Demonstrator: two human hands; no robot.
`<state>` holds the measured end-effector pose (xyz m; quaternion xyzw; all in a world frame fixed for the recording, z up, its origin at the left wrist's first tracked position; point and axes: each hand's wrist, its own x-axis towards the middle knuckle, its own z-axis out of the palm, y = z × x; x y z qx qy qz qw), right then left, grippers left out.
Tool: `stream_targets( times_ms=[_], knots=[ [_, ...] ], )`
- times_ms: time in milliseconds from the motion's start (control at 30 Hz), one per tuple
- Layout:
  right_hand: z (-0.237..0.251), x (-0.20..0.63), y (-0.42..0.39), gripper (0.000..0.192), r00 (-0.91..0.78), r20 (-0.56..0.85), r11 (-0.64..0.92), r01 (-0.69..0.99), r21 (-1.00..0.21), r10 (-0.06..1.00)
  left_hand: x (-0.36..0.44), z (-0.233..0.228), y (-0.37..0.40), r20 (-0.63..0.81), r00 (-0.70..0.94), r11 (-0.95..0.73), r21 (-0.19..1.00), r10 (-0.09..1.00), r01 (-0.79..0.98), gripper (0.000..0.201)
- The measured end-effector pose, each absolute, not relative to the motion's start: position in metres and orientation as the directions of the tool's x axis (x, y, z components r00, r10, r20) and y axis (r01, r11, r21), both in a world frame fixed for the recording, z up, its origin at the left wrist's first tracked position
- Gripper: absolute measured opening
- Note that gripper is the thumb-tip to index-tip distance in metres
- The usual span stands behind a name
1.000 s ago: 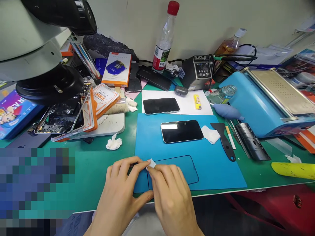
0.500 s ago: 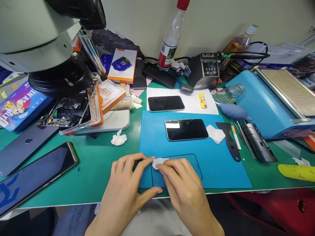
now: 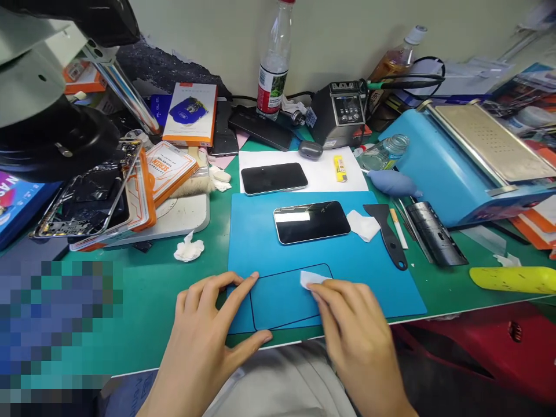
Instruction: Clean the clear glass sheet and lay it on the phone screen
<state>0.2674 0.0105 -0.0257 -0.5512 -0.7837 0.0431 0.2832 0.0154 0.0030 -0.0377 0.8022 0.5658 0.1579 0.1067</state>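
Take the blue mat [image 3: 373, 278] as your landmark. At its near edge, your left hand [image 3: 208, 324] lies spread and flat, its fingers [image 3: 243, 285] pinning the left end of the clear screen protector [image 3: 278, 298] and closed on nothing. Your right hand [image 3: 351, 324] presses a small white wipe [image 3: 311, 279] between its fingertips onto the protector's far right corner.

By the look of it the wiping is well under way: the glass left of the wipe lies bare and looks clean, though you can't judge streaks from here. The protector is not yet on any phone.

Half a second ago the wipe sat close to your left fingertips; it has since crossed to the right end, while your left hand has held its place.

Mid-mat lies a phone [image 3: 311, 222] face up, a folded white cloth [image 3: 362, 225] and a black scraper [image 3: 388, 234] just to its right. Beyond the mat's far edge a second phone [image 3: 273, 178] rests on white paper [image 3: 347, 179].
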Motion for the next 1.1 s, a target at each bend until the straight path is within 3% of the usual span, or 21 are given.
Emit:
stream_targets(
  times_ms=[233,300,433,500,833,1100],
  knots=[
    [-0.02,0.254,-0.013,0.026,-0.376,0.344,0.509,0.644,-0.571,0.861,0.013,-0.039,0.005,0.109,0.329,-0.344,0.412,0.938,0.844,0.064],
    [-0.018,0.273,-0.015,0.026,-0.296,0.373,0.474,0.612,-0.633,0.879,0.011,-0.038,0.006,0.08,0.312,-0.313,0.458,0.947,0.832,0.061],
    [-0.025,0.313,-0.02,0.023,0.109,0.429,0.268,0.638,-0.722,0.897,0.003,-0.034,0.004,0.005,0.244,-0.208,0.544,0.97,0.813,0.055],
    [-0.031,0.324,-0.023,0.018,0.234,0.418,0.202,0.61,-0.766,0.878,-0.001,-0.032,0.002,-0.014,0.244,-0.195,0.56,0.97,0.806,0.056],
    [-0.046,0.329,-0.02,0.01,0.273,0.406,0.207,0.546,-0.812,0.872,0.02,-0.009,0.001,-0.081,-0.004,0.06,0.699,0.997,0.713,0.052],
    [-0.047,0.326,-0.021,0.011,0.321,0.355,0.156,0.509,-0.847,0.878,0.02,-0.011,0.004,-0.071,0.025,0.032,0.701,0.997,0.712,0.054]
  ],
)
